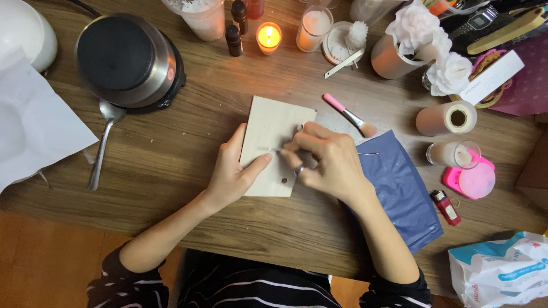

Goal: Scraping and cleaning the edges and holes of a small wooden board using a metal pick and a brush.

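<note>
A metal spoon [103,142] lies far left of the pale wooden board [273,128], below a round electric hotplate [128,60]. The left hand [234,171] steadies the board's left edge, fingers together on top and thumb stretched across its face. The board sits mid-table. Over its right edge, the right hand [328,159] pinches a thin white wick [268,149] between its fingertips. Right of the board lie a pink-handled brush [348,114] and a blue pouch [399,188].
</note>
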